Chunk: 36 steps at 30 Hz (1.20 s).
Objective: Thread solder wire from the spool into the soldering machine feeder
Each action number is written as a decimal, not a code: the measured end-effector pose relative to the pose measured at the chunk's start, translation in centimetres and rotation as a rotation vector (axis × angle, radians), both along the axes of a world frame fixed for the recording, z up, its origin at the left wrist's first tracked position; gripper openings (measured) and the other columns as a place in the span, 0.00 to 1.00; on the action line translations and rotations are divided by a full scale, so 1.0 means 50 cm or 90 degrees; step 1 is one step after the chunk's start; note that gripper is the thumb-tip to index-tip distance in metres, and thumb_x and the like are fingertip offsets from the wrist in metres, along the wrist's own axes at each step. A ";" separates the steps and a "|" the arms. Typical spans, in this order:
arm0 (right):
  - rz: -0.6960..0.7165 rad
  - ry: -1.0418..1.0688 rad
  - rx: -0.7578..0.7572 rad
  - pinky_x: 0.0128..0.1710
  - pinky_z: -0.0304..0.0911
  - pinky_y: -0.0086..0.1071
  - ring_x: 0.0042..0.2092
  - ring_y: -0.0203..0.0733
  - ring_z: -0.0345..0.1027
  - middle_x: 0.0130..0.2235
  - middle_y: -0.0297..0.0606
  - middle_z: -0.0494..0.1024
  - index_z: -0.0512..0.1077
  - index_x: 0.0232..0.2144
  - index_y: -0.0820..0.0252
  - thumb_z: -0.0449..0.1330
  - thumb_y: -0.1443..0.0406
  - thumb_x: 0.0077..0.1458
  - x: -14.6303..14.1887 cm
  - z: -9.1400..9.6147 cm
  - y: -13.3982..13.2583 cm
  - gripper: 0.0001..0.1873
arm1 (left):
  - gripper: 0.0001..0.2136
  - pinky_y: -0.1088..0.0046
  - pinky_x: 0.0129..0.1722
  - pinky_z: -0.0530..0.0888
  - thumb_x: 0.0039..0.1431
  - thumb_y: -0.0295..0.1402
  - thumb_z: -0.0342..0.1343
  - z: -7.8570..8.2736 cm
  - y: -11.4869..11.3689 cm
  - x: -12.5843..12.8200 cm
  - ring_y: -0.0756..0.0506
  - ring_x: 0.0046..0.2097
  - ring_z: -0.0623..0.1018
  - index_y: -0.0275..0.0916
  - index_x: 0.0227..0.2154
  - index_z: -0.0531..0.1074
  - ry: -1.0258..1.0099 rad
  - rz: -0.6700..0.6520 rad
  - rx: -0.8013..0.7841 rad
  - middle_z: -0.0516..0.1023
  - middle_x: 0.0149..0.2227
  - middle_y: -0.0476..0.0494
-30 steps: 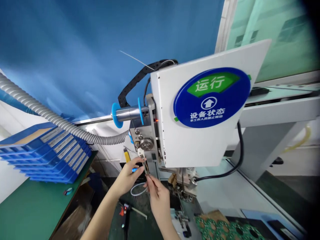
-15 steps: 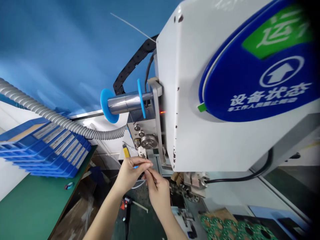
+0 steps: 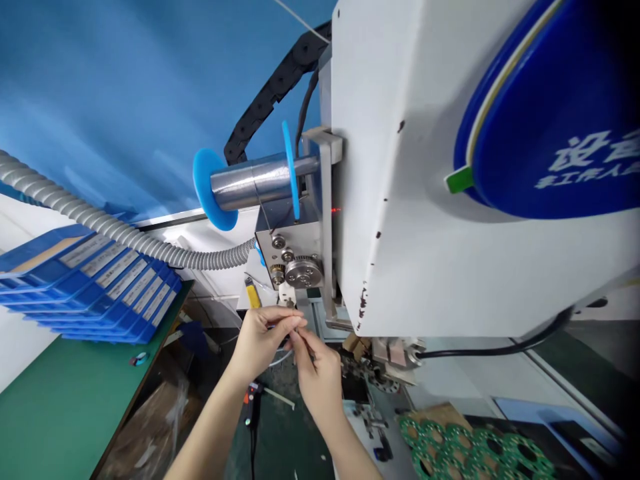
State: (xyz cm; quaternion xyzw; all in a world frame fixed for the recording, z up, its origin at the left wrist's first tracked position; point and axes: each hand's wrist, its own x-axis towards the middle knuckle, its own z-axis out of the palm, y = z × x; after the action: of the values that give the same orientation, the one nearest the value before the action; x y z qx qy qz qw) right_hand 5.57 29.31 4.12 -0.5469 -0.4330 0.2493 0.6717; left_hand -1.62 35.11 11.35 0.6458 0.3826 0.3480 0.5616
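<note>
My left hand (image 3: 263, 340) and my right hand (image 3: 317, 373) meet fingertip to fingertip just below the wire feeder (image 3: 295, 263) of a white machine head (image 3: 450, 220). Both pinch something thin there, likely solder wire; it is too fine to see clearly. Above the feeder sits a solder spool (image 3: 250, 183) with blue flanges, and a knurled feed wheel (image 3: 303, 272) turns the wire path downward. A wire strand runs from the spool toward the feeder.
A grey corrugated hose (image 3: 110, 230) runs from the left to the machine. Stacked blue trays (image 3: 85, 287) rest on a green bench (image 3: 55, 407). Green circuit panels (image 3: 475, 453) lie at lower right. A black cable chain (image 3: 270, 93) arcs above.
The view has closed in on the machine and tilted up, so the blue status sign slid off to the right. Both hands stayed together under the feeder, rising slightly.
</note>
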 end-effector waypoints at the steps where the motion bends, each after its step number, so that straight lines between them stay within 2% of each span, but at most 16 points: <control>1: -0.001 0.000 0.001 0.20 0.56 0.26 0.19 0.34 0.62 0.20 0.33 0.71 0.75 0.33 0.65 0.49 0.62 0.60 0.000 0.000 0.000 0.17 | 0.09 0.80 0.18 0.69 0.47 0.36 0.62 0.000 -0.001 0.000 0.54 0.19 0.68 0.34 0.27 0.78 -0.003 -0.001 -0.001 0.77 0.23 0.44; 10: -0.006 0.001 0.023 0.20 0.58 0.25 0.20 0.34 0.64 0.21 0.35 0.72 0.76 0.33 0.66 0.51 0.63 0.59 0.003 0.001 0.000 0.15 | 0.07 0.82 0.19 0.69 0.48 0.34 0.61 -0.001 -0.002 -0.001 0.54 0.20 0.69 0.36 0.28 0.79 0.008 0.002 0.026 0.79 0.24 0.44; 21: -0.007 0.003 0.028 0.19 0.59 0.24 0.18 0.34 0.60 0.16 0.30 0.63 0.76 0.29 0.65 0.51 0.64 0.58 0.006 0.010 -0.005 0.15 | 0.09 0.79 0.18 0.69 0.48 0.36 0.61 -0.007 0.000 -0.003 0.53 0.20 0.68 0.35 0.30 0.79 0.002 -0.005 0.011 0.78 0.25 0.43; 29: -0.011 -0.004 0.045 0.23 0.64 0.27 0.21 0.36 0.65 0.23 0.37 0.75 0.76 0.33 0.63 0.52 0.64 0.58 0.003 0.008 -0.004 0.13 | 0.09 0.78 0.19 0.70 0.47 0.35 0.61 0.009 -0.004 -0.002 0.51 0.21 0.71 0.34 0.28 0.79 0.057 0.026 0.048 0.79 0.26 0.41; 36: -0.002 -0.001 0.048 0.20 0.62 0.25 0.23 0.37 0.68 0.25 0.38 0.77 0.76 0.35 0.64 0.52 0.64 0.59 0.008 0.007 -0.004 0.13 | 0.09 0.79 0.19 0.70 0.47 0.36 0.62 0.005 -0.003 -0.001 0.52 0.21 0.70 0.35 0.28 0.79 0.032 0.020 0.023 0.79 0.26 0.42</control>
State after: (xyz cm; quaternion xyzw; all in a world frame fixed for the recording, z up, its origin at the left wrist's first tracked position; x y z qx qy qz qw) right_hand 5.95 29.09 4.48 -0.5222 -0.4415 0.2311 0.6921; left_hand -1.69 34.95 11.60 0.6585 0.4004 0.3470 0.5345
